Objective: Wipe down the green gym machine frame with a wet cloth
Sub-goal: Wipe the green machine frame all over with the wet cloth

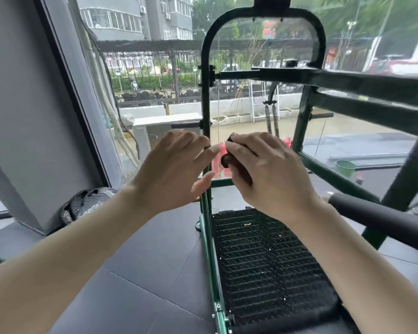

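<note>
A person is standing at the green frame [205, 104] of a gym machine beside a large window [155, 92], both bare arms reaching forward. The right hand [268, 174] is curling its fingers around a small dark object [227, 161], too hidden to identify, just right of the frame's upright post. The left hand [176, 169] is hovering just left of that post with fingers loosely extended, its fingertips meeting the right hand's near the post; it is gripping nothing that shows. Whether either hand is touching the post cannot be told.

Containers: a green bucket [345, 168] is standing outside beyond the glass, at right; its contents are not showing.

Edges and room: the arched frame is rising close to the window pane. A black textured footplate [268, 266] is lying below the hands, bordered on its left by a green rail [211, 273]. Grey floor tiles [135, 273] are spreading openly to the left. Black weight plates [87, 203] are leaning near a grey wall [22, 116] corner. A padded black roller [381, 218] and crossbars [372, 92] are crowding the right side.
</note>
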Demonstrator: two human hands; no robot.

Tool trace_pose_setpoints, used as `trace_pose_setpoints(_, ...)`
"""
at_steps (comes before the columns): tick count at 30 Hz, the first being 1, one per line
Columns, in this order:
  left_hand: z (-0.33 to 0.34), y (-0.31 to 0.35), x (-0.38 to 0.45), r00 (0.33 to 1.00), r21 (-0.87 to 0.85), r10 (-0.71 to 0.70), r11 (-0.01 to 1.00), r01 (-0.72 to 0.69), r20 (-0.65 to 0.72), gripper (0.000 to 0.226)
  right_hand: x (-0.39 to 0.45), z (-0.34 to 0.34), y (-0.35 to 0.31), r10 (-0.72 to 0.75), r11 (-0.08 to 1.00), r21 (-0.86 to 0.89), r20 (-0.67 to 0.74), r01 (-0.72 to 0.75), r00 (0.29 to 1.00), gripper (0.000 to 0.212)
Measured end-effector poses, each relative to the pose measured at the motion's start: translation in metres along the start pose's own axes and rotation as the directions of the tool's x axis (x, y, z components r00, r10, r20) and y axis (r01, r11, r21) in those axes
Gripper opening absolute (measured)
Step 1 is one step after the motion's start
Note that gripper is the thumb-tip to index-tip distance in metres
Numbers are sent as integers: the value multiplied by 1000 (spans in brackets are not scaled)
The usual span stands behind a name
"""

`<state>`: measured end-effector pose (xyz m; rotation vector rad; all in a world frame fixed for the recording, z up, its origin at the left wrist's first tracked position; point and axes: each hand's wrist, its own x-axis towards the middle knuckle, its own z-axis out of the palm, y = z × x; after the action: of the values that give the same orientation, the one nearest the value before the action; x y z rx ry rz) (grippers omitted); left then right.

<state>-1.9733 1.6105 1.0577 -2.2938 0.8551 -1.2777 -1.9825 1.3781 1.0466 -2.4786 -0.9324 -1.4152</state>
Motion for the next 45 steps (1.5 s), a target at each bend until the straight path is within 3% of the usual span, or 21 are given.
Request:
trace_pose_setpoints(6,51,-28,30,999,-37,19,999,-21,-51,51,29,34,18,70,993,-95,-13,-71,997,34)
trace_pose_setpoints(15,142,-33,77,986,-241,-23,970,-18,-165,46,36,86,65,259,944,-210,-9,-255,966,37)
trace_pose_setpoints(26,253,-9,185,941,-460,52,862,-212,-336,53,50,115,154,458,775,-446,-90,-447,884,35)
trace_pose_setpoints(36,318,30,268,835,-590,80,671,-449,-544,52,51,120,194,560,554,-657,-162,-512,813,33)
trace_pose_setpoints(45,352,49,328,694,-605,86,423,-675,-715,52,58,128,193,634,217,-799,-322,-561,703,34)
